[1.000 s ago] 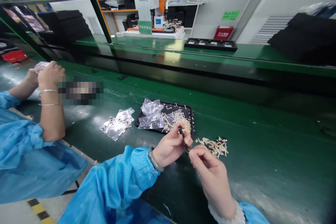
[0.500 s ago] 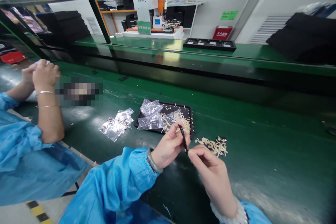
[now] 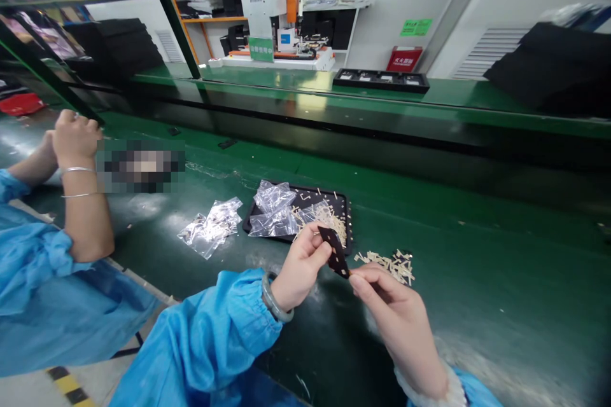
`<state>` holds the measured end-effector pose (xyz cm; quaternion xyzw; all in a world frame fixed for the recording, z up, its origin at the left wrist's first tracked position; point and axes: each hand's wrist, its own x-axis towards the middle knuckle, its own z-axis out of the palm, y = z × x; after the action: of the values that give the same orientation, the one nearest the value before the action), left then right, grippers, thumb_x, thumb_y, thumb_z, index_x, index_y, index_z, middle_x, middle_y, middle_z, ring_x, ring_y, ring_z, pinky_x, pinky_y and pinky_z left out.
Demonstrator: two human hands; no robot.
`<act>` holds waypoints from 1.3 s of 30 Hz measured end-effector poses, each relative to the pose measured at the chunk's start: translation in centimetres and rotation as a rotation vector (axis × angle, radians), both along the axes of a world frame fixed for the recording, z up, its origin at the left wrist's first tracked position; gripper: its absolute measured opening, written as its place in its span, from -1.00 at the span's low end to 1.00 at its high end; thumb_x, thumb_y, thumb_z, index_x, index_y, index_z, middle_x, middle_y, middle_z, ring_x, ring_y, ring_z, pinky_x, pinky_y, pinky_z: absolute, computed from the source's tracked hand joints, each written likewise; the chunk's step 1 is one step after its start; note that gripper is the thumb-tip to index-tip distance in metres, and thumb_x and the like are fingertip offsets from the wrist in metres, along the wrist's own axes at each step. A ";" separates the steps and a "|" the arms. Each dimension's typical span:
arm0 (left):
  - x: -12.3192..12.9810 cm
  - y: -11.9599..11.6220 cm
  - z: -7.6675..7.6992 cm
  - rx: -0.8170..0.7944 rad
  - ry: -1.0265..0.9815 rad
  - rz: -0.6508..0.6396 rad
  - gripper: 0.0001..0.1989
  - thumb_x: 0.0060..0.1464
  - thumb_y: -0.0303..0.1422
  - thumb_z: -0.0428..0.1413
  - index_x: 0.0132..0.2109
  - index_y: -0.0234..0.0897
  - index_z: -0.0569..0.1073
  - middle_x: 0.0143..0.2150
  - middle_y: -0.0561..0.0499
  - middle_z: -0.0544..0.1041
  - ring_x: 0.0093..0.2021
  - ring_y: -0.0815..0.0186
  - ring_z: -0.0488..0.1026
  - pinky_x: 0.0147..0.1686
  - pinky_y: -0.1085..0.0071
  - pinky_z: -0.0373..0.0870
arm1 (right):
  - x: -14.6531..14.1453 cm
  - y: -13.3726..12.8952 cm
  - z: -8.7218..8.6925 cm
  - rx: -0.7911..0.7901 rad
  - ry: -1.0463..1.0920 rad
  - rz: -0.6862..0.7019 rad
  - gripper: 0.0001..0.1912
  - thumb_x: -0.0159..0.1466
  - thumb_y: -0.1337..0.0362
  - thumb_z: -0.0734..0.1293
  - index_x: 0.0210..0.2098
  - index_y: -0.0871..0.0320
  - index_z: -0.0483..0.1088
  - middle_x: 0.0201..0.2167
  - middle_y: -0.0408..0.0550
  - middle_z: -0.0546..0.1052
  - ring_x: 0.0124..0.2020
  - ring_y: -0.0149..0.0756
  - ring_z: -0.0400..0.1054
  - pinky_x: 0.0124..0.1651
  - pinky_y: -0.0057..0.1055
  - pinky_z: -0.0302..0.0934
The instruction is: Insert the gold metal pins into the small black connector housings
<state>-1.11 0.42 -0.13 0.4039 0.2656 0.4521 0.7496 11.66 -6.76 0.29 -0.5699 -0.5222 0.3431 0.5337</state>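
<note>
My left hand (image 3: 301,262) pinches a thin dark flat strip (image 3: 335,254) between thumb and fingers. Its face is turned towards me and carries several small pale pieces. At the strip's lower right corner, the thumb and forefinger of my right hand (image 3: 394,315) are pressed together on the edge; whether a small part is also between them cannot be made out. Behind the hands lies a black tray (image 3: 347,229) with clear plastic bags (image 3: 274,208) and many small cream-coloured pieces (image 3: 337,226). A loose pile of similar pieces (image 3: 389,265) lies just beyond my right hand.
More clear bags (image 3: 210,226) lie on the green table (image 3: 477,254), left of the tray. A co-worker's hands (image 3: 74,140) are at the far left, near a blurred-out patch. A raised shelf at the back bears a long black tray (image 3: 382,81) and a machine (image 3: 286,32).
The dark strip has turned from nearly edge-on to showing its broad face. My right hand has shifted slightly right and down, still at the strip's lower end. The co-worker's hands have lowered slightly.
</note>
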 end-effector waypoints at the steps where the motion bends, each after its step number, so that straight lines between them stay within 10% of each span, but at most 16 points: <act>1: 0.0 0.0 0.0 0.011 0.005 0.003 -0.78 0.05 -0.31 0.12 -0.19 -0.25 0.26 -0.41 0.09 0.36 -0.47 0.46 0.29 -0.43 0.51 0.24 | 0.0 -0.1 0.0 0.015 -0.020 -0.003 -0.85 0.16 0.22 0.33 -0.49 0.12 0.43 -0.54 -0.11 0.39 -0.49 -0.34 0.26 -0.42 -0.42 0.17; 25: 0.2 -1.0 0.2 -0.024 0.089 0.151 -0.76 0.01 -0.31 0.15 -0.17 -0.28 0.32 -0.43 0.08 0.43 -0.49 0.44 0.35 -0.53 0.56 0.30 | -0.5 -0.5 0.0 0.295 -0.321 -0.128 -0.92 0.17 0.39 0.30 -0.39 0.11 0.43 -0.46 -0.05 0.47 -0.42 -0.26 0.35 -0.39 -0.33 0.24; 39: -0.3 -1.7 -0.5 0.257 0.241 0.323 -0.87 0.05 -0.43 0.10 -0.19 -0.26 0.41 -0.42 0.05 0.48 -0.43 0.38 0.43 -0.39 0.50 0.34 | 0.0 -1.0 -0.3 0.536 -1.019 -0.169 -0.78 0.11 0.49 0.34 -0.23 0.17 0.38 -0.50 -0.04 0.50 -0.48 -0.31 0.35 -0.36 -0.34 0.18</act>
<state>-1.40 -1.29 -0.66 0.4993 0.3544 0.5448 0.5730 11.63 -7.79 0.01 -0.5478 -0.7345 -0.1625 0.3661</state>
